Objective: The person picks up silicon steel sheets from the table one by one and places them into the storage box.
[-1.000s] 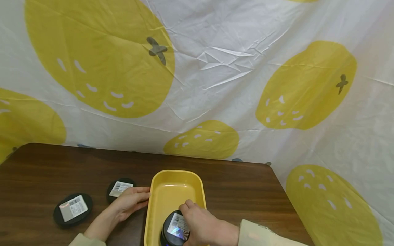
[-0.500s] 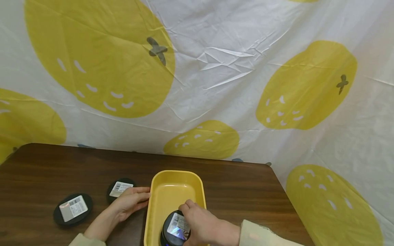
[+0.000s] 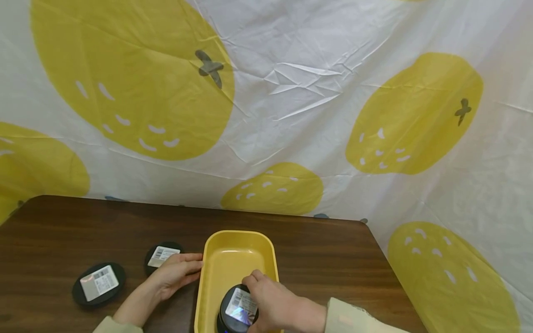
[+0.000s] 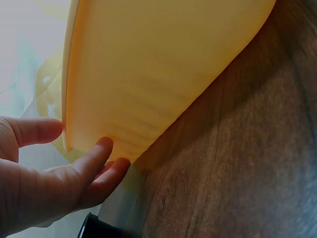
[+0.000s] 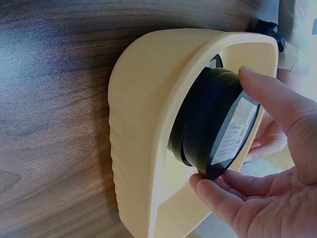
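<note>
In the head view, a yellow tray (image 3: 239, 236) stands on the table, with a stack of black round discs in its near part. My right hand (image 3: 275, 303) reaches over the tray's right side and pinches the labelled top disc (image 3: 239, 309) by its edge. The right wrist view shows thumb and fingers on opposite sides of this disc (image 5: 233, 134), and darker discs (image 5: 190, 119) beneath it. My left hand (image 3: 176, 273) touches the tray's left side with its fingertips. From the left wrist, those fairly straight fingers (image 4: 91, 163) rest against the yellow outer wall (image 4: 148, 64).
Two more black discs with white labels lie left of the tray: one (image 3: 98, 283) far left, another (image 3: 164, 255) just behind my left hand. A lemon-print cloth (image 3: 291, 115) hangs behind the brown table (image 3: 325, 259). Part of another labelled disc (image 5: 213, 62) shows inside the tray.
Both hands, the tray and the discs keep their places. Only a very slight shift of the head view shows.
</note>
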The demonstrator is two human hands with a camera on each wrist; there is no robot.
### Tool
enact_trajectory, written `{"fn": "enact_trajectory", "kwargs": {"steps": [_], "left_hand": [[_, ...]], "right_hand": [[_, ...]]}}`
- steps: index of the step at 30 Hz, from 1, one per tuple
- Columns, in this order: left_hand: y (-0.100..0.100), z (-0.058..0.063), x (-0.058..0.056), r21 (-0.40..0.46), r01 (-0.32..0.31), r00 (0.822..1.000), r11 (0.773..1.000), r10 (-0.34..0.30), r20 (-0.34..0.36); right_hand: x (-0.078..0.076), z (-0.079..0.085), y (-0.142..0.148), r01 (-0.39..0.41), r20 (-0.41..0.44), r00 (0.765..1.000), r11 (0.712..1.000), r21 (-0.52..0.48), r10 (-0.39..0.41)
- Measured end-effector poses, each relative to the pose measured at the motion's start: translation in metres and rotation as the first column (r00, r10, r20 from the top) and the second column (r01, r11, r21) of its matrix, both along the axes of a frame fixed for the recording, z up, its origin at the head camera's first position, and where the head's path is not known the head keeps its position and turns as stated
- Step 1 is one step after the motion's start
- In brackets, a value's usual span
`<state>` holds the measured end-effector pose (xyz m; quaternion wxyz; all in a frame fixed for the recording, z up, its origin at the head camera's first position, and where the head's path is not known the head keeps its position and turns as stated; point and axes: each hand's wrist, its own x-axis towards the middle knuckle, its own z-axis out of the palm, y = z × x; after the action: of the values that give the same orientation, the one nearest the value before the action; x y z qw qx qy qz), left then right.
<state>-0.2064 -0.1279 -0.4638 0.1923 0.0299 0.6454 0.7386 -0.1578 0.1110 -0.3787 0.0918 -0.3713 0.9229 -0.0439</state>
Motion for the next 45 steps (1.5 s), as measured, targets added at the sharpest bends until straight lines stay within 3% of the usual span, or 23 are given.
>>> {"fn": "enact_trajectory", "kwargs": {"steps": [10,20,25,30,45], "left_hand": [[-0.001,0.001,0.0,0.017,-0.009,1.0,1.0,0.009,0.003],[-0.009,0.001,0.0,0.031,0.045,0.999,0.999,-0.044,-0.026],[-0.013,0.001,0.001,0.041,0.054,0.998,0.998,-0.053,-0.023],[-0.015,0.0,0.002,0.031,0.051,0.999,0.998,-0.051,-0.02],[-0.016,0.002,0.004,-0.017,0.003,1.0,1.0,-0.003,-0.001]], "right_hand": [[-0.001,0.001,0.003,0.0,0.012,1.0,1.0,-0.022,0.0],[-0.007,0.005,0.008,0.055,0.12,0.992,0.996,-0.071,-0.046],[-0.007,0.005,0.008,0.064,0.075,0.996,0.993,-0.096,-0.057],[-0.008,0.006,0.009,0.094,0.095,0.992,0.99,-0.106,-0.084],[-0.018,0.005,0.018,0.136,0.044,0.991,0.964,-0.228,-0.13]]}}
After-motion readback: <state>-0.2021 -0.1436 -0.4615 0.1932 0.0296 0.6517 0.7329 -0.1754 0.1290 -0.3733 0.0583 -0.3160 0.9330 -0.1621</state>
